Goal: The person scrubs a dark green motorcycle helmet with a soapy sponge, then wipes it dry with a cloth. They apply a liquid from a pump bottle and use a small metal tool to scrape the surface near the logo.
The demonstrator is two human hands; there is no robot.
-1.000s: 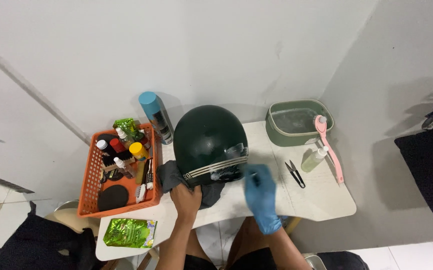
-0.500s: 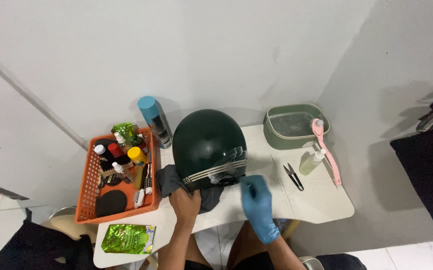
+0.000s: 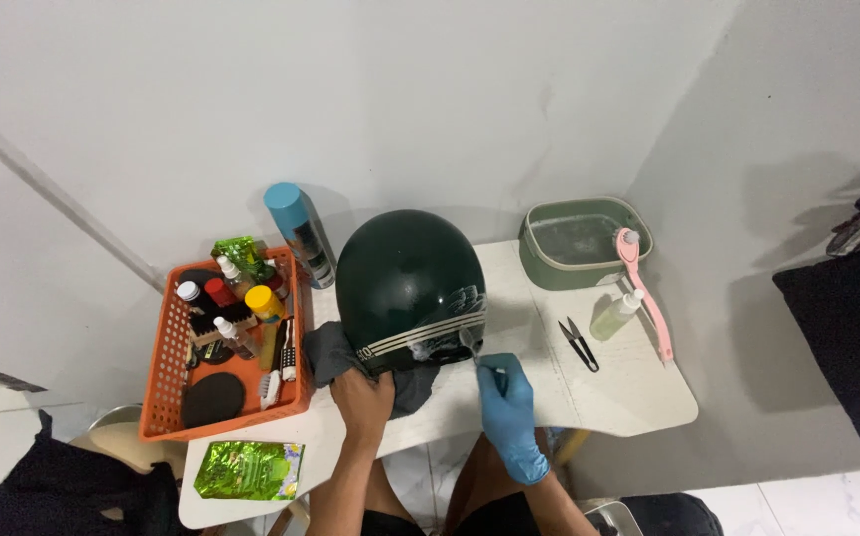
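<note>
Head view, looking down on a white tabletop [image 3: 608, 392] set against a grey wall. A dark green helmet [image 3: 405, 283] with pale stripes along its lower edge sits at the middle of the tabletop, resting on a grey cloth [image 3: 326, 349]. The bare left hand [image 3: 362, 397] lies at the helmet's near rim, its grip closed on the cloth and rim. The right hand [image 3: 507, 407], in a blue glove, pinches a small thin tool [image 3: 470, 344] whose tip touches the helmet's lower right side, beside the stripes; what kind of tool it is cannot be told.

Left of the helmet, an orange basket [image 3: 167, 372] holds small bottles, brushes and a black round pad. A blue-capped spray can [image 3: 296, 230] stands between basket and helmet. A green foil pouch [image 3: 248, 469] lies at the near left corner. To the right stand a green tub [image 3: 577, 240], a pink long-handled brush [image 3: 646, 293] leaning out of it, a small pale spray bottle [image 3: 615, 316] and black snips [image 3: 578, 344].
</note>
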